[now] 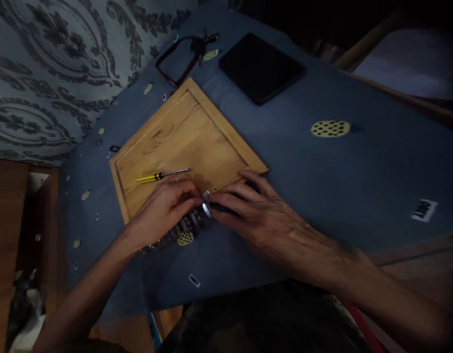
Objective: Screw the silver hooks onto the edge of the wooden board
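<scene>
A wooden board (182,132) with a raised rim lies on the blue patterned tablecloth. Both my hands meet at its near edge, around a small shiny metal piece (206,210). My left hand (174,198) is closed, with thumb and forefinger pinched at that piece. My right hand (255,213) reaches in from the right, its thumb and forefinger closing at the same piece, while other fingers rest on the board's near corner. Several curved metal parts (187,224) line the near edge, partly behind my left hand. A yellow-and-black screwdriver (148,178) lies on the board, tip pointing right.
Behind the board lies a black flat tablet-like object (262,67). To its left is a dark strap (174,78) with keys (199,45). Patterned wallpaper (57,63) rises at the back left. The table's front edge runs close to my body.
</scene>
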`<state>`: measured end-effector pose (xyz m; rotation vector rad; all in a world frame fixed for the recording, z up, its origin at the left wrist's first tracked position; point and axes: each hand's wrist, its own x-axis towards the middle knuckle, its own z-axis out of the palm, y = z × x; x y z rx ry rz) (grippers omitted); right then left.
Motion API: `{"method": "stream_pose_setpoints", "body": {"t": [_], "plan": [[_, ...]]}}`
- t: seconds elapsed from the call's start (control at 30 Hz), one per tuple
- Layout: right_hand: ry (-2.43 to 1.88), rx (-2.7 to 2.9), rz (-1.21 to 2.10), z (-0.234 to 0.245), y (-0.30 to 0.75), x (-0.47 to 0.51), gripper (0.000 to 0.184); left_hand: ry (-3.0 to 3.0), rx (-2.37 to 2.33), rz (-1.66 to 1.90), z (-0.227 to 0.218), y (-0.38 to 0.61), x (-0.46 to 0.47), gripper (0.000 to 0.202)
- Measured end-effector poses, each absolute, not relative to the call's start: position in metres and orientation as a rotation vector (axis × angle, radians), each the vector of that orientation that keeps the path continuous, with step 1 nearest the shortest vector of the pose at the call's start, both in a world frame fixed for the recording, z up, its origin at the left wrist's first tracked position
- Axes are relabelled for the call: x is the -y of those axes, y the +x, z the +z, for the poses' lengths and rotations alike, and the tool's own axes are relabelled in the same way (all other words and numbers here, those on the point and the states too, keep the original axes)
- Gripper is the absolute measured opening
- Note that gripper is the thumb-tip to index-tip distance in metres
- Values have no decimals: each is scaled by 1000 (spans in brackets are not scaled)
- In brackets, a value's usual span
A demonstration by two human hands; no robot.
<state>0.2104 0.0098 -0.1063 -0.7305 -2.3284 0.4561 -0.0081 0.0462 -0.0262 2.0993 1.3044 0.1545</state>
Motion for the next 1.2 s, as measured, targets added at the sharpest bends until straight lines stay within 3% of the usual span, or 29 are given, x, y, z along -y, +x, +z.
{"method": "stream_pose_setpoints", "body": {"t": [0.53,0.93,1.2], "plan": [[-743,2316,400,-104,210,-11,37,1523,-1417,92,-24,3,-57,25],[-742,2325,363,-104,211,-11,43,1444,-1439,74,-29,1,-59,34],[-759,2356,394,-100,212,-11,49,1971,-1463,284,-16,-13,-33,25]]}}
